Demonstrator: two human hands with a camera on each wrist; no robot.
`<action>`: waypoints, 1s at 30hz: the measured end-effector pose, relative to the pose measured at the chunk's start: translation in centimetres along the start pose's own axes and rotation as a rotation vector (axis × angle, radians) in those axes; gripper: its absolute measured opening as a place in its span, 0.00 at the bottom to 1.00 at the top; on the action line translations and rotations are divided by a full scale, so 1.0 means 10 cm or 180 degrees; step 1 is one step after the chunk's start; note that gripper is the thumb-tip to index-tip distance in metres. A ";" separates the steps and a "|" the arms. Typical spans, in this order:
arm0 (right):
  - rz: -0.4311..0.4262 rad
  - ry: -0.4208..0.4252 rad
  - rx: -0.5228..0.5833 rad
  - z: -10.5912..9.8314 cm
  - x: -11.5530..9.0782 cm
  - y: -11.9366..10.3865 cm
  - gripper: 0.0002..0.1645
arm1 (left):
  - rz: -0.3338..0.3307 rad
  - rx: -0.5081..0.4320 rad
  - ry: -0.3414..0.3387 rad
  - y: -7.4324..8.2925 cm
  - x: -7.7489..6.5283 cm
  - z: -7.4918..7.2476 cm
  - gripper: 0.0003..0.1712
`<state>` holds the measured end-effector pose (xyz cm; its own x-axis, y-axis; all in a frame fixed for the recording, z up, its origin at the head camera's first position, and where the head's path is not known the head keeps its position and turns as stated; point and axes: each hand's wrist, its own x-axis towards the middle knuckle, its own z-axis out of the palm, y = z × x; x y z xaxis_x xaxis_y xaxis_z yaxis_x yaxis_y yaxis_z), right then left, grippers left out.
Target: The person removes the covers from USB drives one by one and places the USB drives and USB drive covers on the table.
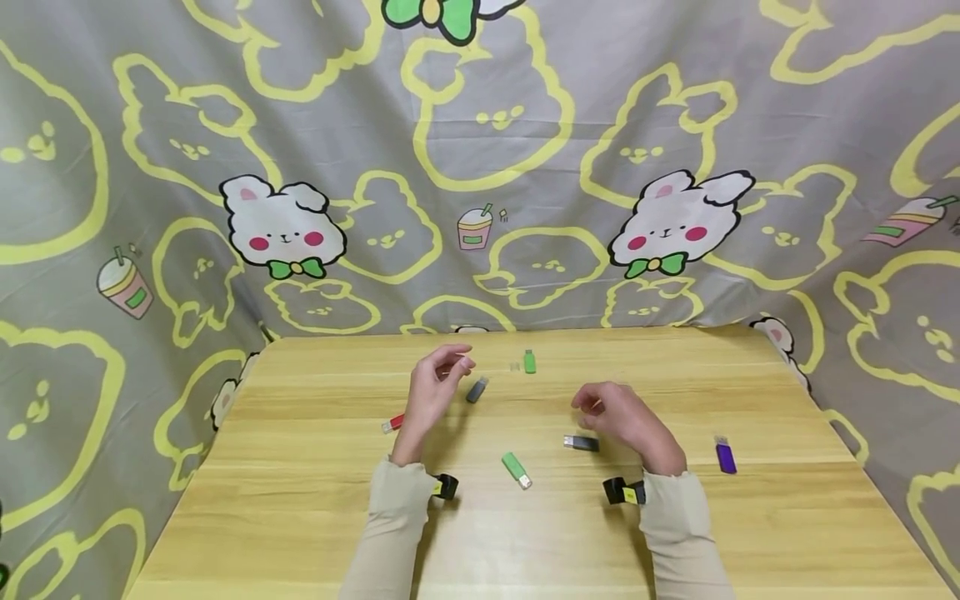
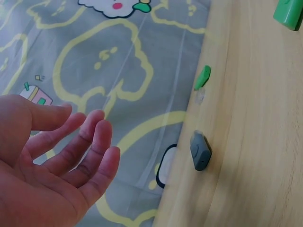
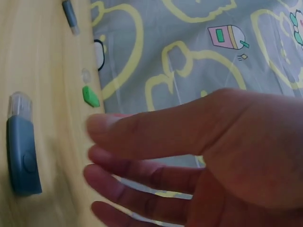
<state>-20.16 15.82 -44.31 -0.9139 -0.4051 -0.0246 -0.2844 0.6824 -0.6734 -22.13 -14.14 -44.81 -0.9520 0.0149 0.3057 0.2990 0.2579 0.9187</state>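
Observation:
My left hand (image 1: 433, 392) hovers over the table with fingers loosely bent and nothing in them. Nearest to it, on its right, lies a dark grey USB flash drive (image 1: 477, 389); a red flash drive (image 1: 392, 423) shows partly behind the wrist. Loosely curled and holding nothing, my right hand (image 1: 617, 414) is raised above a second dark grey flash drive (image 1: 581, 443), whose clear cap end (image 3: 21, 105) shows in the right wrist view. A green flash drive (image 1: 517, 470) rests between the two forearms.
Toward the back edge lies another green flash drive (image 1: 530, 362) beside a small clear piece (image 1: 514, 367). Farther right is a purple flash drive (image 1: 724, 457). A grey patterned curtain (image 1: 525, 275) hangs behind and along both sides of the wooden table (image 1: 300, 492).

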 end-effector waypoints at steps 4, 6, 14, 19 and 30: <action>0.0104 -0.0238 -0.0046 0.02 -0.01 0.03 0.10 | 0.0007 0.0018 -0.0082 0.20 -0.04 -0.01 0.12; 0.0168 -0.0299 -0.0073 0.04 -0.01 0.04 0.11 | 0.0038 0.0040 -0.0091 0.28 -0.06 -0.01 0.12; 0.0386 -0.0359 -0.0230 0.13 0.04 0.00 0.14 | 0.0109 0.0130 0.0002 0.32 -0.08 -0.01 0.11; 0.0429 -0.0328 -0.0268 0.19 0.07 -0.02 0.15 | 0.0083 0.0171 -0.0017 0.35 -0.08 -0.02 0.11; 0.0572 -0.0369 -0.0259 0.24 0.10 -0.09 0.16 | 0.0000 0.0146 -0.0100 0.33 -0.08 -0.01 0.11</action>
<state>-20.16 13.31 -45.54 -0.9139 -0.3368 -0.2266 -0.1469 0.7948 -0.5888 -20.36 -13.36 -41.95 -0.9539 0.0451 0.2969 0.2963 0.3019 0.9061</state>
